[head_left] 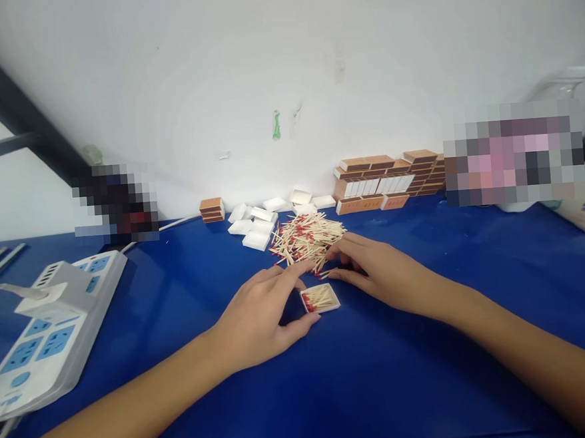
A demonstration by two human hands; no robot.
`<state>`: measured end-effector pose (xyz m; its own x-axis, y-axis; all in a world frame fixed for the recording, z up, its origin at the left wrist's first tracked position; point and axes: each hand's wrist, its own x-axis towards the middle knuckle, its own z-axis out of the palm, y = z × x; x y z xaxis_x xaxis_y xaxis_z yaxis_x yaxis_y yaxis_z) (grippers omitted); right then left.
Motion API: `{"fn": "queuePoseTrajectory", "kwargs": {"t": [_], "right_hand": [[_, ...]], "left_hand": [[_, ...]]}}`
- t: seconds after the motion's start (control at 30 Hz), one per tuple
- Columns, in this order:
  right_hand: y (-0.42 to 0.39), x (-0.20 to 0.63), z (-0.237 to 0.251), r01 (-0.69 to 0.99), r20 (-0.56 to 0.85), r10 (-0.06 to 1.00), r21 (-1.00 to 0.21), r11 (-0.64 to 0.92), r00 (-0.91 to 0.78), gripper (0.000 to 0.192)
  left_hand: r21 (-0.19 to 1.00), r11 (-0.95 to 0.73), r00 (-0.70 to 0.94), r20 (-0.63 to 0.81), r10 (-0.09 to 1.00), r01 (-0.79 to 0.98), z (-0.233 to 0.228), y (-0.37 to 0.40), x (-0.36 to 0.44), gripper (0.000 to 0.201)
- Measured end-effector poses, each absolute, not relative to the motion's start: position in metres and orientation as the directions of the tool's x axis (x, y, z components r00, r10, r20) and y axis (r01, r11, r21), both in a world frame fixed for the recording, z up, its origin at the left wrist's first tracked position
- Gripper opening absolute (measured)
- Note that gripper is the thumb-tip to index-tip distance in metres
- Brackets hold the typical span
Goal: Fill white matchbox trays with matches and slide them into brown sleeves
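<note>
Left hand (259, 318): pinching the small matchbox tray (321, 298), frame centre.
Right hand (379, 269): fingers loosely spread, touching the match pile (306, 237).

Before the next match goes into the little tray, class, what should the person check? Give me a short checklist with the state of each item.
1. Tray steadied: ok, the left hand holds it with thumb and fingers at its left side.
2. Tray has room: ok, only a few matches lie in it.
3. Matches within reach: ok, the right hand rests at the near edge of the loose pile.
4. Match already pinched in the right fingers: cannot tell, the fingertips are hidden among the pile.
5. Match heads aligned in the tray: ok, the red heads sit toward its left end.
6. Spare empty trays available: ok, several lie behind the pile.
</note>
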<state>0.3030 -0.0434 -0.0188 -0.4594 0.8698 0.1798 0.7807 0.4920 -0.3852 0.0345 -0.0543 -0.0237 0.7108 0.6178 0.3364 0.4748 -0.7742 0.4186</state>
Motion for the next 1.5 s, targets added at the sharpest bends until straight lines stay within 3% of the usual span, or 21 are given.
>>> {"fn": "queuePoseTrajectory", "kwargs": {"t": [0.33,0.77,1.03,1.3,1.5], "right_hand": [[-0.042,0.303,-0.019,0.768,0.178,0.864,-0.398,0.501,-0.471,0.016],[-0.041,0.312,-0.011,0.799,0.033,0.876,-0.395,0.454,-0.482,0.022],[-0.058,0.308,0.007,0.672,-0.021,0.845,-0.617,0.41,-0.535,0.032],[-0.07,0.282,-0.001,0.731,-0.058,0.833,-0.514,0.449,-0.551,0.013],[-0.063,0.293,-0.001,0.694,0.076,0.809,-0.471,0.544,-0.583,0.013]], "left_hand": [[0.407,-0.777,0.714,0.333,0.616,0.48,-0.024,-0.054,0.035,0.06],[0.413,-0.777,0.708,0.344,0.616,0.475,-0.025,-0.055,0.035,0.064],[0.392,-0.797,0.708,0.38,0.595,0.46,-0.024,-0.053,0.036,0.066],[0.397,-0.794,0.706,0.379,0.598,0.46,-0.027,-0.053,0.035,0.068],[0.397,-0.789,0.711,0.361,0.603,0.468,-0.025,-0.054,0.036,0.068]]}}
